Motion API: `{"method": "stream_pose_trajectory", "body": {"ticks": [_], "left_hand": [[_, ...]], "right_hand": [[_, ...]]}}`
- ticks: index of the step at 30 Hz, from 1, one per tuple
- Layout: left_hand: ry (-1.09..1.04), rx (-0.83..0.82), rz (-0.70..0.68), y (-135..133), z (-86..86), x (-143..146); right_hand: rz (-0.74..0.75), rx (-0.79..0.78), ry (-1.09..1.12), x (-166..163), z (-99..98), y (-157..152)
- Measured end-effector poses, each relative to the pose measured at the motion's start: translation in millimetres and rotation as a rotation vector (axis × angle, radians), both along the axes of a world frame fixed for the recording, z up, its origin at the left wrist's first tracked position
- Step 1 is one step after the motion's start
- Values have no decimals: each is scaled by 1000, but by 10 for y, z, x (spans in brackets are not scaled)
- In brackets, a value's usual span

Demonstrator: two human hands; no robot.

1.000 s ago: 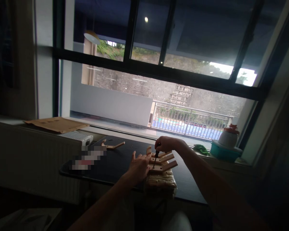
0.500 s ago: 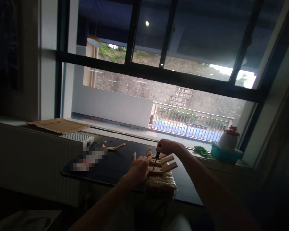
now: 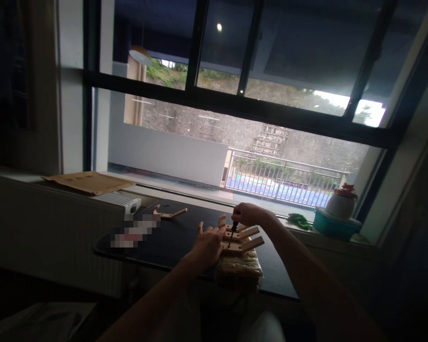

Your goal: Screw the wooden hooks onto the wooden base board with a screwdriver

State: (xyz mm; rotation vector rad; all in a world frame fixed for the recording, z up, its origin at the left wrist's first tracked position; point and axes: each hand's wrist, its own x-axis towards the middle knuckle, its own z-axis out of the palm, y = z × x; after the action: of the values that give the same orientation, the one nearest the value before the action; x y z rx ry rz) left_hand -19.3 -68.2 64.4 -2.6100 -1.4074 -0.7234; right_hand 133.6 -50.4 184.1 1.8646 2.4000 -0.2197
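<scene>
My right hand [image 3: 248, 214] is closed around the dark handle of a screwdriver [image 3: 234, 229], held upright. Its tip meets a hole in the nearest light wooden hook [image 3: 252, 244], a flat piece with an angled arm. More such hooks lie side by side behind it, on a plastic-wrapped bundle [image 3: 239, 265] at the table's front edge. My left hand [image 3: 207, 246] grips the left end of the nearest hook, its fingertips partly hidden. Further left, a loose wooden hook [image 3: 177, 213] lies on the black table [image 3: 185, 228].
A brown paper envelope [image 3: 89, 182] lies on the sill at left, above a white radiator [image 3: 57, 223]. On the right sill are a green cloth [image 3: 299, 221] and a teal box [image 3: 333, 225] with a white bottle [image 3: 341, 204] on it. A blurred-out item [image 3: 134, 232] lies at table left.
The view has shifted slightly. Both hands, the screwdriver and the wooden hooks keep the same places relative to each other.
</scene>
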Motion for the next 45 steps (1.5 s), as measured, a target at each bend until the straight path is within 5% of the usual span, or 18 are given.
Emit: {"method": "stream_pose_trajectory", "body": {"ticks": [11,25,36,45], "left_hand": [[6,3,9,-1,14,2],[12,-25,14,-26,37,3],[5,-8,12,-17,21,3],[1,-13,11,-12,16,-2]], "right_hand": [[4,-83,93,26,167,4],[-17,45,5,-7,-19,10],[86,-127,14,28,173,-59],[43,-47,-67,7,17,6]]}}
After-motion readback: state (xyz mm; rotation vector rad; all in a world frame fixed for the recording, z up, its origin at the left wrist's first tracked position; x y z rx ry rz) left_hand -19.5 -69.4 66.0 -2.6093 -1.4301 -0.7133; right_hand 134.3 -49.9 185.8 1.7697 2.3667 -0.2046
